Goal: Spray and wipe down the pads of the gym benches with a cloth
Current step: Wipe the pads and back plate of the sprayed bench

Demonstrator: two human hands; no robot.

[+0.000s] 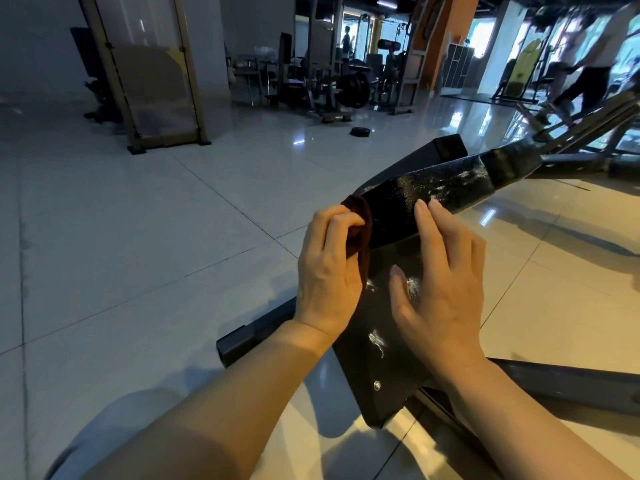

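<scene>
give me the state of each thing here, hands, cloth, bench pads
left hand: grips the cloth, fingers curled round it
right hand: fingers straight, resting on the pads
cloth: bunched, dark, pressed against the edge of the back pad
back pad: tilted up, white spray streaks not yet wiped
seat pad: white spray marks on it, not yet wiped

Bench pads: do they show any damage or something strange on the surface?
White streaky marks lie on the seat pad near the right hand and on the back pad further up. They may be scuffs or unwiped spray; I cannot tell. The left hand holds a dark cloth at the pad's edge.
</scene>
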